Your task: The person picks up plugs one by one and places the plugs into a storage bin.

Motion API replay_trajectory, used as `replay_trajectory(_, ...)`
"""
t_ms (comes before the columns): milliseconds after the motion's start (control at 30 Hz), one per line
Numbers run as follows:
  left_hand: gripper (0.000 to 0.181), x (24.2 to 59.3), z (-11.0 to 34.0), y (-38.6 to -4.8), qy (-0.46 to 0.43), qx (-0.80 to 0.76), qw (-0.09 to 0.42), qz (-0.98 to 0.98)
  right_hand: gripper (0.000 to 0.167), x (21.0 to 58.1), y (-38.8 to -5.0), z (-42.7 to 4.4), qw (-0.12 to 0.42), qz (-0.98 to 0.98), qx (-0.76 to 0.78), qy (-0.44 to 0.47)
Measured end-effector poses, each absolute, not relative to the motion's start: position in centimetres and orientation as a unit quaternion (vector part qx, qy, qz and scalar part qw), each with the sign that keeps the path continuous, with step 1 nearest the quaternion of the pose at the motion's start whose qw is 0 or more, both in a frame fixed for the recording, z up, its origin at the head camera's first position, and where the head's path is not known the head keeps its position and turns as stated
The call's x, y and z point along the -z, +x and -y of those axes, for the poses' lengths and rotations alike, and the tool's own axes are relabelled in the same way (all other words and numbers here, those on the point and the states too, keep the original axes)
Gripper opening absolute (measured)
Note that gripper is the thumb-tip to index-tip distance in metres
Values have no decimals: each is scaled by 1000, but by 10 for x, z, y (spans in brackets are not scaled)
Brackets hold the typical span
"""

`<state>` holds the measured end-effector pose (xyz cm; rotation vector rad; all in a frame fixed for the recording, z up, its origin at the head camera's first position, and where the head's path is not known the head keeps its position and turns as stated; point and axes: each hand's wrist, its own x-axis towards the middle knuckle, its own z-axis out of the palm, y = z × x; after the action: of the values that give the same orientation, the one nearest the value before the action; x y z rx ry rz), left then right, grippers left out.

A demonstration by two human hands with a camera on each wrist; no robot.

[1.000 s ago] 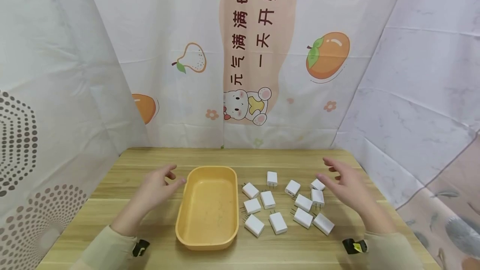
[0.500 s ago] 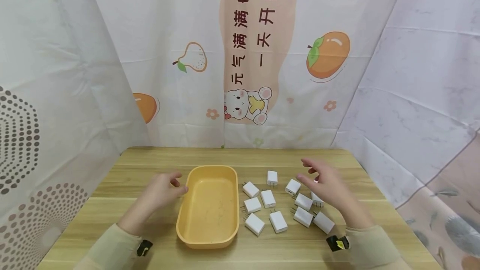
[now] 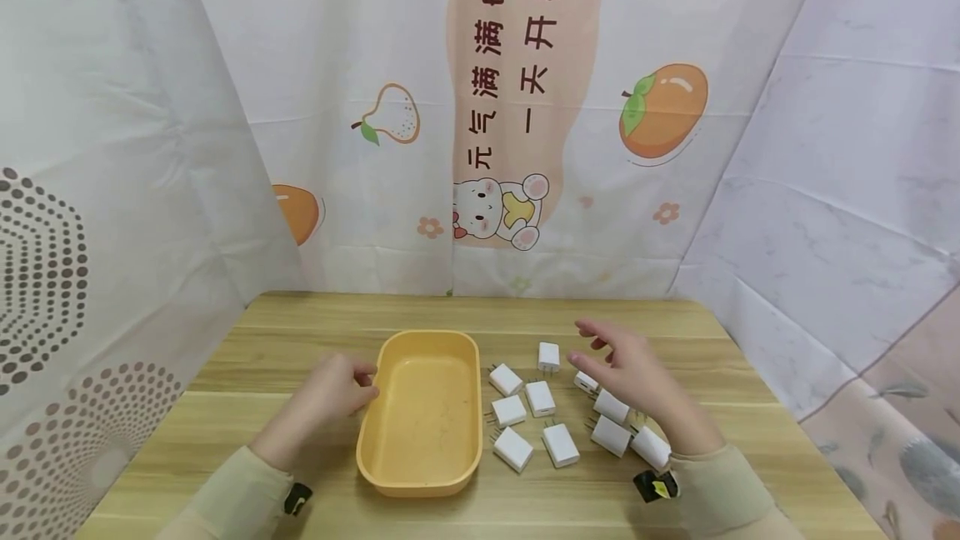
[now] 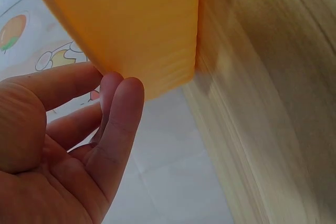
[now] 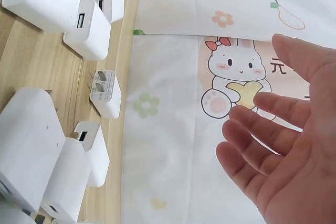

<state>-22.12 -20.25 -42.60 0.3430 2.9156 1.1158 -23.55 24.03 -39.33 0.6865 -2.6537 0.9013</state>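
My left hand (image 3: 326,390) is at the left side of a yellow plastic basket (image 3: 480,407). In the left wrist view its thumb and curled fingers (image 4: 126,98) pinch the basket's rim (image 4: 73,35). My right hand (image 3: 630,365) hovers over the right part of a group of white charger plugs, fingers spread and loosely bent, holding nothing. It hides some of the plugs behind it. Nearest to it are a charger plug (image 3: 586,381) under the thumb and another charger plug (image 3: 548,355) to its left. In the right wrist view the palm is apart from every plug.
Several more white charger plugs (image 3: 513,448) lie scattered right of the basket on the wooden table (image 3: 540,507), prongs pointing different ways. A printed curtain (image 3: 390,265) hangs along the table's far edge, and pale cloth (image 3: 840,190) closes off the sides.
My right hand has moved left and slightly nearer over the plugs. My left hand has come nearer along the basket's left rim, its fingers closing in. The basket and plugs look unmoved.
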Motion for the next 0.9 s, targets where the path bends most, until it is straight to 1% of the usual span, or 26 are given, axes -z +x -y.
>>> replay_trajectory(100,33,426,202,-220,104,-357,5,-928,53,392,-235,-239,125,913,-307,237)
replay_trajectory(267,36,424,200,-218,80,-351,10,-933,52,390,-234,-236,119,919,-297,231)
replay_trajectory(533,50,422,197,-219,72,-337,16,-939,54,392,-238,-223,104,925,-275,243)
replay_trajectory(900,50,422,195,-219,73,-330,19,-941,53,403,-251,-202,72,937,-224,257)
